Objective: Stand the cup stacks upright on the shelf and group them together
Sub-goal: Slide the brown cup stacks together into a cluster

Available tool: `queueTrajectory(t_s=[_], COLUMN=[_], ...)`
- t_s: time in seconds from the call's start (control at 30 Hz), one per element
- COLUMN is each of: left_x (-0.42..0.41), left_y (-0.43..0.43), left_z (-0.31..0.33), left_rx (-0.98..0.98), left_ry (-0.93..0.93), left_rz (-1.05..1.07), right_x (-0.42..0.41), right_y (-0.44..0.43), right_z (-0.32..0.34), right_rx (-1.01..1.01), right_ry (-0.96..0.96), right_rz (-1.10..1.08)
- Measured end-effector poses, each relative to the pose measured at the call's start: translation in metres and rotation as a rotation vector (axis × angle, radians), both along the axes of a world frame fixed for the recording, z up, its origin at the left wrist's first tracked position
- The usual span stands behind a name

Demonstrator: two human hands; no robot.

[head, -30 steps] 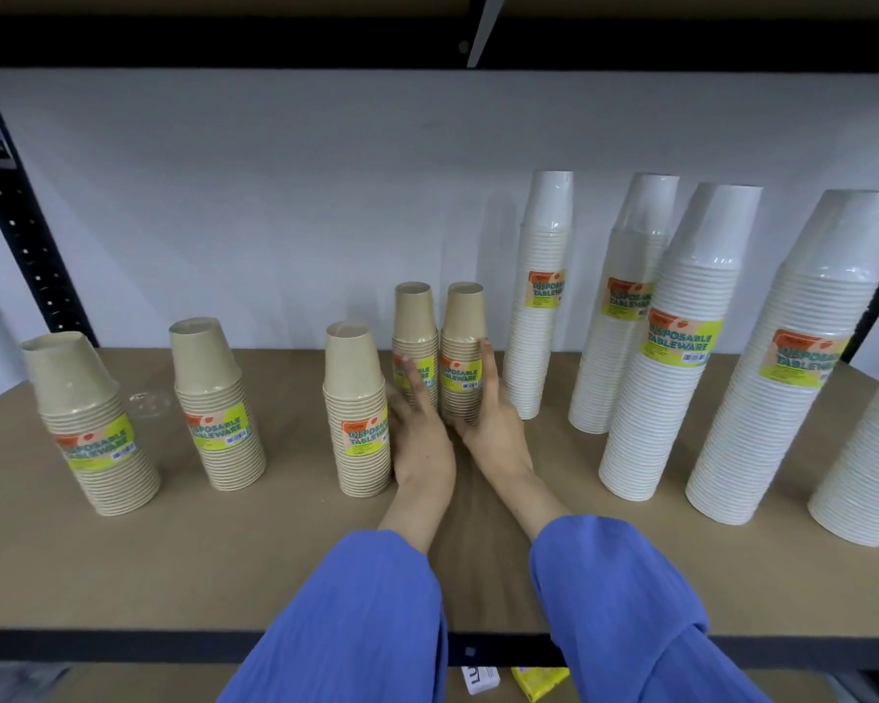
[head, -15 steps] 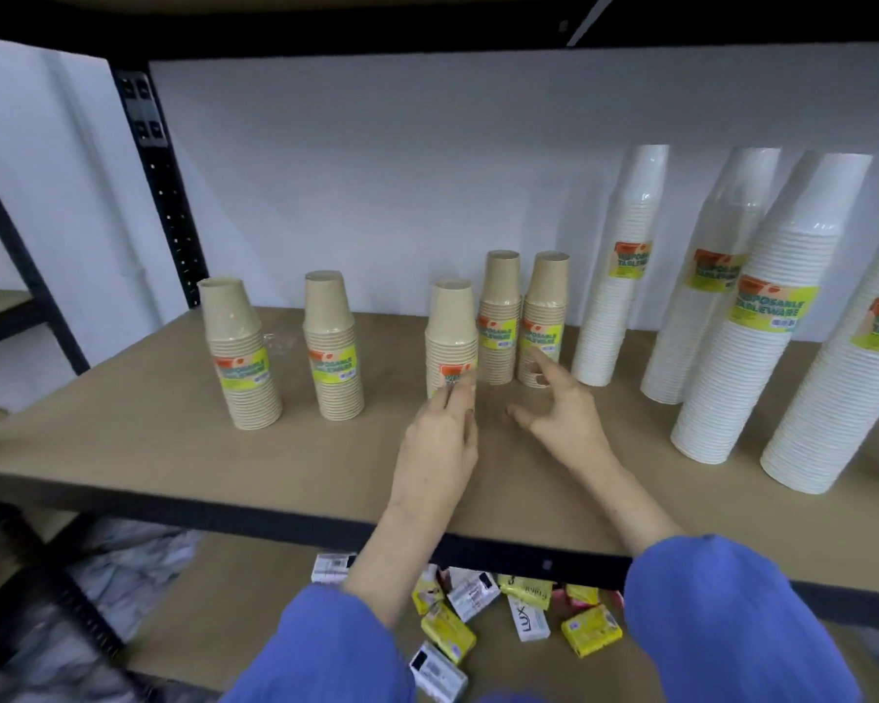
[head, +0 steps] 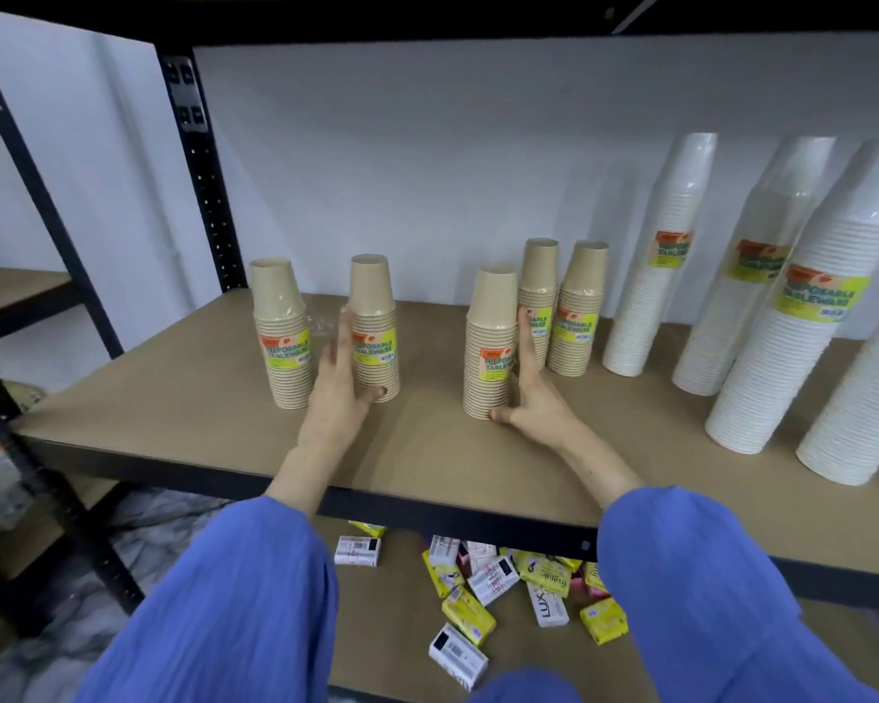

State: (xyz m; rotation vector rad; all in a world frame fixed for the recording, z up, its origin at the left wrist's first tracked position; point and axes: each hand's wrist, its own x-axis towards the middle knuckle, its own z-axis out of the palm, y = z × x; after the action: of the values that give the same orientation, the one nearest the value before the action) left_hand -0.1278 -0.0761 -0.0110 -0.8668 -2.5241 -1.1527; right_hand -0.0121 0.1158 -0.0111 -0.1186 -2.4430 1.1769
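Observation:
Five brown cup stacks stand upright on the wooden shelf [head: 184, 398]. My left hand [head: 341, 383] wraps the second brown stack [head: 374, 317]: fingers on its left side, thumb at its front base. The leftmost brown stack [head: 280, 342] stands just beside it. My right hand [head: 531, 393] cups the middle brown stack [head: 488, 337], fingers up its right side and thumb at its base. Behind it two more brown stacks [head: 539, 281] [head: 579, 307] stand touching each other. A gap of bare shelf separates the two left stacks from the other three.
Tall white cup stacks [head: 655, 256] [head: 808, 322] stand upright along the right of the shelf. A black upright post [head: 199, 170] bounds the left back corner. Small soap packets [head: 483, 586] lie scattered on the lower shelf.
Both hands left the back pair of brown stacks. My left hand moved left to the second stack; my right hand came to the middle stack. The view has pulled back and turned left.

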Motion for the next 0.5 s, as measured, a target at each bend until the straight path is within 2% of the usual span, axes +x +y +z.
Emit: queueTrajectory(t_s=[0.17,0.4,0.5], left_x=[-0.017,-0.007,0.006], left_y=[0.0,0.02,0.041], left_z=[-0.006,-0.006,-0.004], left_rx=[-0.04,0.064,0.133], left_ry=[-0.062,-0.033,-0.032], left_rz=[-0.146,-0.087,-0.131], right_x=[-0.001,0.008,0.017], right_y=[-0.005,-0.004,0.006], right_z=[-0.004,-0.003,0.001], right_rx=[-0.037,0.002,0.003], right_ry=[0.037,0.116,0.162], right_rz=[-0.066,-0.247,-0.344])
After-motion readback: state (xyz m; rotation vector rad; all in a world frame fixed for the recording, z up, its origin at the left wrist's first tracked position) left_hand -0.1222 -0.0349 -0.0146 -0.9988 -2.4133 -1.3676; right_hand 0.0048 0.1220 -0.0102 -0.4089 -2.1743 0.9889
